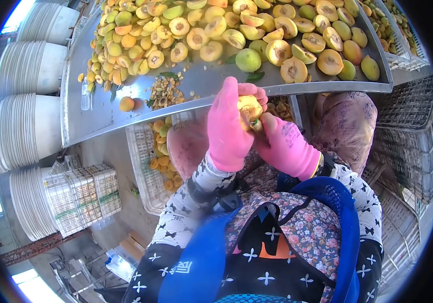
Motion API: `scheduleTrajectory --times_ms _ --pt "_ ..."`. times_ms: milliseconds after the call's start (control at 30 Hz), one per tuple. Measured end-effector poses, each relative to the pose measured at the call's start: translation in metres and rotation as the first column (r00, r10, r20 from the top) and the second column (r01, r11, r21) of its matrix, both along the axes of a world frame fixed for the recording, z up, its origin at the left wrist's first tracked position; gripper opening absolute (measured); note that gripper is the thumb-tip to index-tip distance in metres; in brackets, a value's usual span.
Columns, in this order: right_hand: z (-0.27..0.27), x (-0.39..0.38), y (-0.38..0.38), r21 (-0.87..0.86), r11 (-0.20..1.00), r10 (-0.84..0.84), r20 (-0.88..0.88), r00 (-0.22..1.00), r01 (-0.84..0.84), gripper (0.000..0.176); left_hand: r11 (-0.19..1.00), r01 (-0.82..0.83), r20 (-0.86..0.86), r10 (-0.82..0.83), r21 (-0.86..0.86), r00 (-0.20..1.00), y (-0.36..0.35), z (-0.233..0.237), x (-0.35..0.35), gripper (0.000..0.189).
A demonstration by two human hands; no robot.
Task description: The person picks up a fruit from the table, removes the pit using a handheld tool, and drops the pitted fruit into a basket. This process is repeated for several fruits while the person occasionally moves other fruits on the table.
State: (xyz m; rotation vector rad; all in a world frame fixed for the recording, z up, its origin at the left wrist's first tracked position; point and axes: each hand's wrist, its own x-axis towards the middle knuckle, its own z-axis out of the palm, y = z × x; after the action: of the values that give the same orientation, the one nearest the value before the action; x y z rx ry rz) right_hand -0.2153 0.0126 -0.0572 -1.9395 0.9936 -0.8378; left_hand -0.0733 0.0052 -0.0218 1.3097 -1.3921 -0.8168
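My left hand (230, 123), in a pink glove, is closed around a halved yellow peach (249, 107) with its cut face showing. In my right hand (288, 147), also pink-gloved, is a short tool with a pale handle (258, 127); its tip meets the lower edge of the peach half, and its working end is mostly hidden. Both hands are close together above my lap, just off the near rim of the metal table (196, 104). Many peach halves (278, 52) and a few greenish whole peaches (248, 60) lie piled beyond them.
Loose pits (165, 92) and a single peach (126, 104) lie on the table, with a clear bottle (85, 95) at its left. A white crate (143, 166) of peach halves stands below. Stacked baskets (22, 134) are on the left, crates (408, 136) on the right.
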Motion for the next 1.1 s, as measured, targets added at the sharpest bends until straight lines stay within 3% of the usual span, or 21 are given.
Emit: scheduleTrajectory --times_ms 33,133,167,233,333,433,467,567,600,667,767,800,833,900,967,1000,1100 --pt "0.009 -0.003 0.001 0.189 0.981 0.039 0.020 0.999 -0.042 0.030 0.997 -0.006 -0.201 0.022 0.077 0.979 -0.002 0.006 -0.005 0.021" --pt "0.018 -0.004 0.001 0.311 0.947 0.047 0.123 0.991 -0.083 0.030 0.963 -0.011 -0.586 0.174 0.270 0.792 -0.005 0.022 -0.013 0.031" --pt "0.022 -0.005 -0.001 0.449 0.881 0.070 0.188 0.980 -0.149 0.028 0.945 0.004 -0.666 0.228 0.327 0.710 -0.007 0.024 -0.014 0.037" --pt "0.028 -0.011 -0.005 0.679 0.674 0.087 0.321 0.943 -0.293 0.024 0.935 -0.010 -0.593 0.234 0.355 0.770 -0.009 0.024 -0.015 0.047" --pt "0.028 -0.024 -0.018 0.757 0.246 0.105 0.600 0.793 -0.605 0.015 0.922 0.042 -0.536 0.186 0.384 0.824 -0.010 0.026 -0.013 0.052" --pt "0.035 -0.028 -0.019 0.727 0.121 0.063 0.674 0.736 -0.676 0.011 0.904 0.263 -0.575 -0.024 0.337 0.818 -0.011 0.029 0.000 0.051" --pt "0.036 -0.029 -0.018 0.735 0.134 0.119 0.654 0.747 -0.664 0.012 0.886 0.353 -0.594 -0.116 0.300 0.796 -0.010 0.031 0.007 0.050" --pt "0.043 -0.032 -0.013 0.772 0.208 0.317 0.528 0.788 -0.601 0.016 0.952 0.305 -0.090 -0.303 0.017 0.949 0.001 0.038 0.052 0.043" --pt "0.048 -0.034 -0.012 0.792 0.259 0.390 0.438 0.810 -0.553 0.019 0.959 0.253 -0.032 -0.251 0.131 0.968 0.013 0.050 0.078 0.039" --pt "0.038 -0.035 -0.010 0.649 0.561 0.602 0.106 0.792 -0.514 0.026 0.857 0.114 0.063 -0.168 0.503 0.984 0.045 0.090 0.135 0.032" --pt "0.001 -0.032 -0.002 0.446 0.760 0.567 -0.102 0.817 -0.472 0.032 0.920 -0.077 0.257 -0.027 0.384 0.966 0.040 0.088 0.166 0.035" --pt "0.006 -0.029 -0.005 0.448 0.756 0.587 -0.141 0.797 -0.477 0.032 0.938 -0.150 0.335 0.039 0.313 0.942 0.029 0.084 0.171 0.038" --pt "0.014 -0.027 -0.007 0.451 0.754 0.602 -0.182 0.778 -0.478 0.032 0.931 -0.156 0.306 0.051 0.330 0.951 0.011 0.071 0.173 0.040" --pt "0.018 -0.029 -0.011 0.431 0.774 0.593 -0.238 0.769 -0.464 0.032 0.949 -0.111 0.321 0.011 0.297 0.947 -0.047 0.005 0.191 0.045" --pt "0.012 -0.035 -0.013 0.391 0.804 0.563 -0.259 0.785 -0.448 0.032 0.906 -0.198 0.374 0.047 0.375 0.926 -0.095 -0.022 0.164 0.050" --pt "0.013 -0.037 -0.015 0.409 0.804 0.555 -0.254 0.792 -0.432 0.031 0.809 -0.320 0.391 0.122 0.493 0.912 -0.112 -0.009 0.129 0.052" --pt "0.013 -0.041 -0.018 0.420 0.815 0.520 -0.225 0.824 -0.400 0.030 0.825 -0.294 0.646 -0.110 0.483 0.755 -0.146 -0.020 0.097 0.058"
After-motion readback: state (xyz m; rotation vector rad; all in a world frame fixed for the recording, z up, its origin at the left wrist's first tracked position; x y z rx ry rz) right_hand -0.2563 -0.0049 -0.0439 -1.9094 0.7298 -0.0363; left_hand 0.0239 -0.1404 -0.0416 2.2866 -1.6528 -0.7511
